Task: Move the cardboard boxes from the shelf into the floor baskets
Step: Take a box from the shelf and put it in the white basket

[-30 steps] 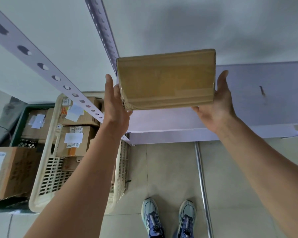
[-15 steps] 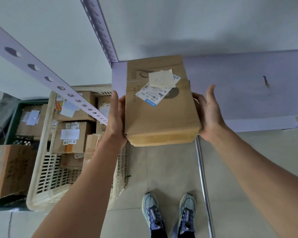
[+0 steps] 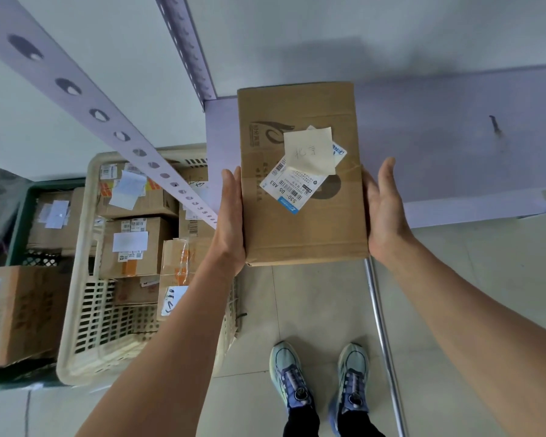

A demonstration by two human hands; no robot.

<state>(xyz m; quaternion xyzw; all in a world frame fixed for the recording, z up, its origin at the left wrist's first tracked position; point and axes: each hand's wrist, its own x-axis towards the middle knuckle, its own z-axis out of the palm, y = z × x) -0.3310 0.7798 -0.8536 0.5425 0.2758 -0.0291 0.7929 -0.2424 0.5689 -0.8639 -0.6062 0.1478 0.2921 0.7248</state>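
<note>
A brown cardboard box with a white shipping label and a pale yellow note on top is held in the air between my two hands, over the front edge of the purple shelf. My left hand presses flat against its left side and my right hand against its right side. Down to the left on the floor stands a cream plastic basket holding several labelled boxes. Beside that basket is a green basket with more boxes.
A perforated purple shelf upright crosses diagonally above the cream basket. A second upright rises at the shelf's back corner. A metal pole runs along the tiled floor right of my shoes. A large box leans at the far left.
The box has come off the shelf toward me and tipped, so its labelled top now faces up. Both hands lowered with it, still on its sides.
</note>
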